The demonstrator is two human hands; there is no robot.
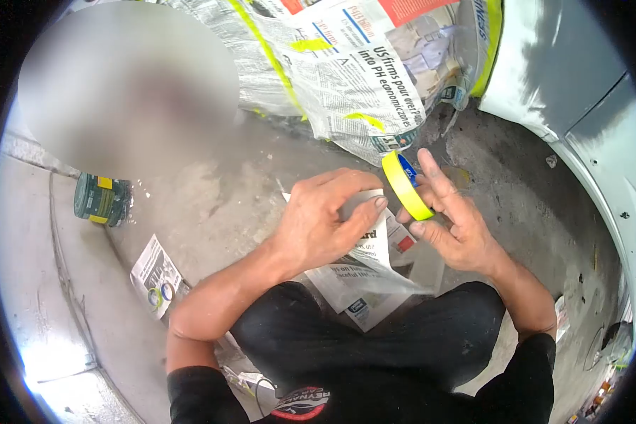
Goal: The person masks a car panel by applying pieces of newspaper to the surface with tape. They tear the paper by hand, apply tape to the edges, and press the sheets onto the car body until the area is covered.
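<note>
My left hand (pixel 325 220) pinches the upper edge of a newspaper sheet (pixel 371 265) between thumb and fingers. The sheet hangs folded over my lap, its lower part bent toward the right. In my right hand (pixel 459 230) is a roll of bright yellow masking tape (pixel 410 191) with a blue inner core. The thumb presses the roll's lower edge, and some fingers reach into or behind the ring. The roll is close to the sheet's upper right corner. Whether a strip of tape joins them cannot be made out.
Ahead, newspaper (pixel 374 92) covers a surface, edged with yellow tape. A pale car panel (pixel 544 71) with grey patches curves along the right. On the left are a dark green container (pixel 102 199) and a newspaper piece (pixel 152 265) bearing two small rings. A blurred patch hides the upper left.
</note>
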